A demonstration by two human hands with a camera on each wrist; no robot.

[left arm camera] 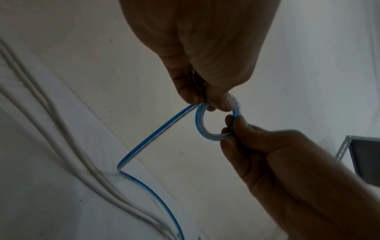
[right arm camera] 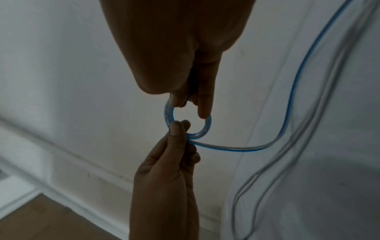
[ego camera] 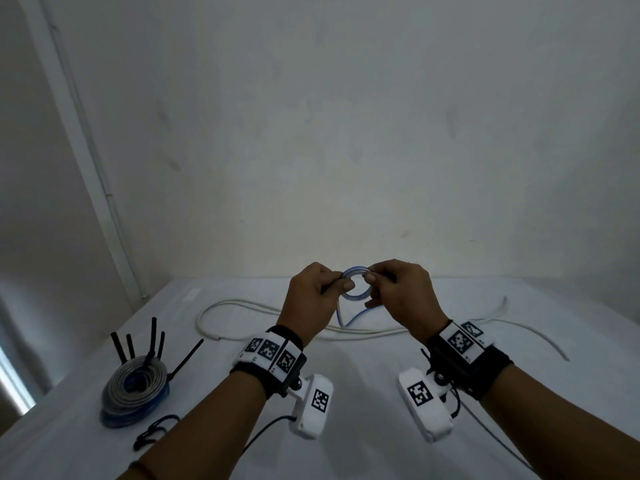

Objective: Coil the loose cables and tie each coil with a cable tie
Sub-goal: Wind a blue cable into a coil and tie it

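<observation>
A small coil of clear-blue cable (ego camera: 356, 295) is held up above the white table (ego camera: 363, 362), between both hands. My left hand (ego camera: 332, 285) pinches the coil's left side, my right hand (ego camera: 375, 280) pinches its right side. In the left wrist view the coil (left arm camera: 198, 121) is a tight ring, and its loose tail (left arm camera: 156, 134) runs down to the table. In the right wrist view the coil (right arm camera: 207, 126) sits between both hands' fingertips, and the tail (right arm camera: 236, 147) trails off to the right. No cable tie shows in either hand.
A loose white cable (ego camera: 242, 303) snakes across the table behind the hands. At the front left lies a stack of coiled cables (ego camera: 135, 386) with black cable ties (ego camera: 152, 337) sticking up. A thin black cord (ego camera: 156, 431) lies near it. The wall is close behind.
</observation>
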